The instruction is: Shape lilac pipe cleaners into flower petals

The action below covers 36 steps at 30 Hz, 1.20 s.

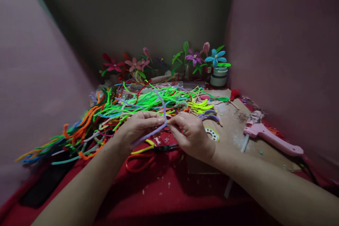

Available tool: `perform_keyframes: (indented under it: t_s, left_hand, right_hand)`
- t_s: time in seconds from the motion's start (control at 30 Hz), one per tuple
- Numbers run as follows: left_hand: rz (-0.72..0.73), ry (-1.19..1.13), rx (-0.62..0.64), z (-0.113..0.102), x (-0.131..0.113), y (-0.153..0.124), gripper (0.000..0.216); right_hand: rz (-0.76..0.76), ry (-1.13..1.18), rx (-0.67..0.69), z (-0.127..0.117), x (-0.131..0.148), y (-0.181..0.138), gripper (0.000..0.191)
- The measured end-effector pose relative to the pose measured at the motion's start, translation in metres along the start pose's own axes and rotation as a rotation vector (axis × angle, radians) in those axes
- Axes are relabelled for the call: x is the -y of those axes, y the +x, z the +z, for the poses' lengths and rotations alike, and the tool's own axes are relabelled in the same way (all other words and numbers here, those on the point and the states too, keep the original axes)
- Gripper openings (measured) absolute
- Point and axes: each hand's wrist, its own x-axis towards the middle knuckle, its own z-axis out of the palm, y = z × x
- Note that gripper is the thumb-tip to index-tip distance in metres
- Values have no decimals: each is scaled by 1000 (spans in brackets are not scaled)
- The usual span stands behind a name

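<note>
A lilac pipe cleaner (pixel 164 109) is bent into an angle in front of me, one arm rising and the other slanting down to the left. My left hand (pixel 141 125) pinches it close to the bend between thumb and fingers. At the bend, the thumb and forefinger of my right hand (pixel 190 134) are pressed together on it; their exact hold is partly hidden. Just beyond both hands spreads a heap of green pipe cleaners (pixel 148 100) mixed with other colours. Beneath the hands lie pliers (pixel 143 150) with yellow and red handles.
A pink glue gun (pixel 275 137) rests on the cardboard (pixel 227 113) at right, near a white tape roll (pixel 212 134) and curved purple pieces (pixel 210 116). Finished pipe-cleaner flowers (pixel 194 57) stand at the back by a lidded jar (pixel 218 77). A dark flat object (pixel 43 187) lies left.
</note>
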Motion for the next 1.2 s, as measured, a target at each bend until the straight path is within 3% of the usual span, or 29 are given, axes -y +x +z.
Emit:
perform_keyframes:
  t_s: [0.07, 0.13, 0.23, 0.3, 0.37, 0.43, 0.6, 0.7, 0.83, 0.9, 1.07, 1.2]
  left_hand:
    - [170, 171, -95, -3, -6, -6, 15]
    - [373, 311, -93, -3, -10, -10, 15]
    - [615, 475, -61, 0, -11, -12, 11]
    - [688, 573, -83, 2, -11, -13, 9]
    - [690, 656, -107, 4, -9, -13, 9]
    - [603, 679, -103, 4, -7, -12, 12]
    - [163, 345, 37, 3, 5, -4, 23]
    - [103, 222, 64, 3, 7, 0, 23]
    - [210, 364, -73, 5, 1, -3, 24]
    - [305, 518, -178, 6, -1, -5, 22]
    - [735, 1028, -352, 10, 8, -2, 8]
    - [830, 1100, -335, 8, 14, 1, 7]
  right_hand:
    - [221, 263, -11, -1, 2, 4, 14]
    - [414, 515, 16, -2, 3, 8, 11]
    - [524, 732, 58, -3, 5, 12, 12]
    - [540, 779, 84, -4, 6, 13, 14]
    - [546, 779, 109, -4, 6, 12, 15]
    - [513, 714, 116, -3, 6, 9, 17]
    - [190, 207, 41, 0, 5, 2, 15]
    - [214, 227, 58, 3, 1, 3, 14]
    - [555, 587, 139, 4, -2, 10, 16]
    - [651, 653, 162, 2, -2, 13, 18]
    - [707, 646, 123, -2, 0, 14, 19]
    - [718, 643, 122, -2, -2, 13, 19]
